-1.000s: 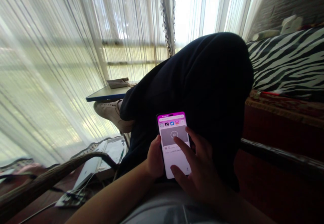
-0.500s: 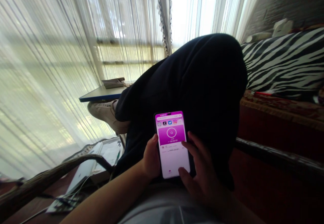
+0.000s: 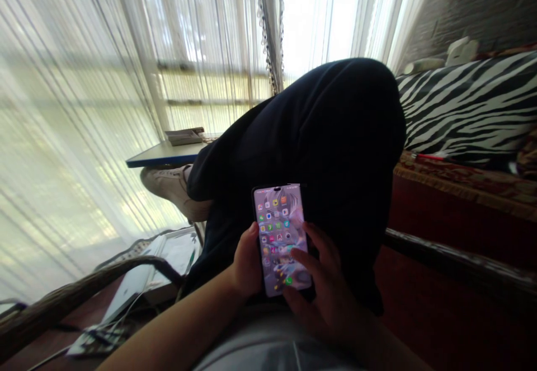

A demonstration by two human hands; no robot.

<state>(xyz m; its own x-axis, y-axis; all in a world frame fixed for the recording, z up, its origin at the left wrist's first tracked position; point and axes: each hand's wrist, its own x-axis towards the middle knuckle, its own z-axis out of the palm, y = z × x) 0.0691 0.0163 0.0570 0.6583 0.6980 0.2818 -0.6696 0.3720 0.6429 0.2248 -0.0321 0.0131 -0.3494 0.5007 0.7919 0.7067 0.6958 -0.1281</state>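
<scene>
Both hands are together on one phone (image 3: 282, 239), low in the view and close to the body. The left hand (image 3: 247, 262) is clamped round the phone's left edge with the thumb lying along the side. The right hand (image 3: 323, 292) cups the lower right corner from behind and below, with one finger (image 3: 298, 256) laid across the lower part of the screen. That split looks deliberate: the left takes the weight and keeps the phone steady so the right finger is free to touch the glass. The phone stands tilted, top end away from the hands, and seems propped against the raised knee in dark trousers (image 3: 335, 136) just behind it, which probably helps hold the angle. The screen is lit and shows rows of small app icons over a pale wallpaper, with a green round icon near the bottom. No label under any icon is readable, the status bar is too small, and no brand mark is visible (the phone's back is hidden). Beyond the left hand a white shoe (image 3: 168, 189) rests just under a blue-edged tabletop (image 3: 163, 157) with a flat grey thing (image 3: 182, 136) lying on it. Left of the left forearm is a curved wooden chair arm (image 3: 84, 295), with papers and cables (image 3: 168, 256) past it. Well to the right of the right hand lies a zebra-print cushion (image 3: 461, 113). Sheer curtains (image 3: 84, 108) fill the far side.
</scene>
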